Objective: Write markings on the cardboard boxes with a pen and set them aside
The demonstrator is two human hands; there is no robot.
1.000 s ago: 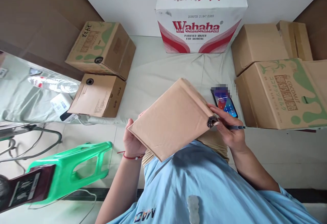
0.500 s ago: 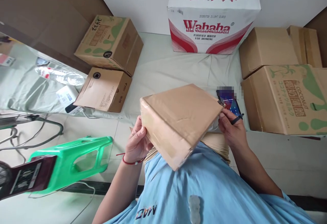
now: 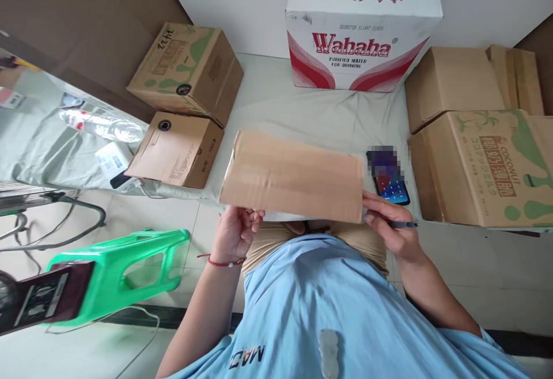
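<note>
A plain brown cardboard box (image 3: 294,180) is held in front of my waist, one broad face toward me. My left hand (image 3: 237,232) has its fingers curled at the box's lower left edge, partly hidden under it. At the right end, my right hand (image 3: 391,223) grips the box's lower corner, thumb and fingers on either side. A thin dark pen-like stick (image 3: 404,224) pokes out from the right hand; its kind is unclear. Just beyond that hand, a phone (image 3: 389,177) with a lit screen lies on the cloth.
Cloth (image 3: 268,97) covers the surface ahead. A white Wahaha carton (image 3: 363,45) stands at the back. Cartons stand right (image 3: 496,166) and left (image 3: 185,68), with a smaller box (image 3: 177,148), a plastic bottle (image 3: 103,125) and a green stool (image 3: 116,269) also on the left.
The cardboard box has been turned from a slanted pose to nearly level, showing another face. My left hand has shifted below its edge, and the right has rotated with it.
</note>
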